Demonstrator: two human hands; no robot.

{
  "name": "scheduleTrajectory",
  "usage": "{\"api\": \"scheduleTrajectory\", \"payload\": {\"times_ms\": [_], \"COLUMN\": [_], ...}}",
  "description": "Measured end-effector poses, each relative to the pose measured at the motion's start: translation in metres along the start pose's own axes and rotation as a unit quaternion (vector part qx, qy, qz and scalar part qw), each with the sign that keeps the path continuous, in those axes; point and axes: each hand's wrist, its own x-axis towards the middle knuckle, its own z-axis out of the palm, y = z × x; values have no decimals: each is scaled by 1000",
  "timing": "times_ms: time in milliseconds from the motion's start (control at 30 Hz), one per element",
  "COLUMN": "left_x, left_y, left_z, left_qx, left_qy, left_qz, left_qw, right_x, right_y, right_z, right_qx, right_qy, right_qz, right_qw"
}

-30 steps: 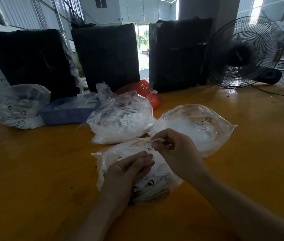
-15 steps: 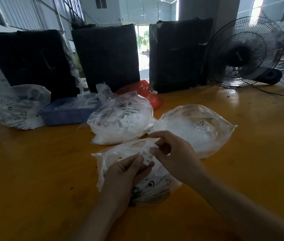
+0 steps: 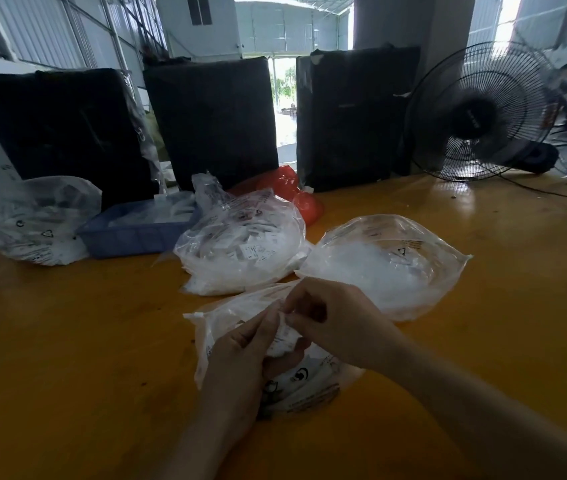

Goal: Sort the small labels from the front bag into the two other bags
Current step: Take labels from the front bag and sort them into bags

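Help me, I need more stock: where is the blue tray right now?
In the head view the blue tray sits left of centre on the table, beside the label-filled bag.

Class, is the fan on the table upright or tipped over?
Tipped: the fan leans back, its cage tilted, base resting on the table.

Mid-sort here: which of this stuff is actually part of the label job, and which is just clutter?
Job: front bag, middle bag, right bag, labels in left hand and right hand.
Clutter: blue tray, far-left bag, red bag, fan, black cases.
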Motion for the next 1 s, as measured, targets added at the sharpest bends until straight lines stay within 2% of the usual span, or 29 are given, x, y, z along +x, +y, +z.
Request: {"api": "scheduleTrajectory", "payload": {"times_ms": [33, 100, 200, 267, 333, 433, 500, 567, 633, 700, 733, 833, 1000], "left_x": [0, 1, 3, 2, -1, -6, -7, -6, -5, -5, -5, -4, -5], "left_y": [1, 2, 5, 6, 4, -2, -3, -4, -3, -2, -2, -3, -5], "left_z": [2, 5, 9, 11, 10, 8, 7, 8, 9, 11, 11, 9, 11], "left_qx": [-22, -71, -102, -85, -49, 21, 63, 83, 90, 88, 81, 70, 89], "left_qy": [9, 33, 46, 48, 46, 33, 28, 32, 37, 42, 47, 50, 17], "left_qz": [-7, -17, -29, -30, -11, 25, 44, 47, 44, 44, 43, 40, 47], "left_qw": [1000, 997, 993, 995, 998, 999, 997, 995, 994, 994, 995, 995, 995], "right_x": [8, 37, 96, 127, 138, 125, 104, 77, 51, 30, 23, 15, 18], "right_y": [-3, -10, -16, -20, -21, -15, -3, 18, 42, 64, 72, 83, 85], "right_z": [-3, -11, -21, -21, -17, -13, -17, -28, -43, -54, -57, -55, -55], "right_qx": [-9, -8, 70, 145, 221, 242, 143, -47, -216, -337, -369, -374, -384], "right_qy": [6, 66, 159, 156, 114, 104, 156, 200, 187, 140, 111, 58, 145], "right_qz": [10, 36, 127, 206, 267, 255, 198, 161, 175, 216, 229, 240, 200], "right_qw": [1000, 997, 977, 955, 931, 931, 957, 965, 942, 906, 894, 894, 890]}}
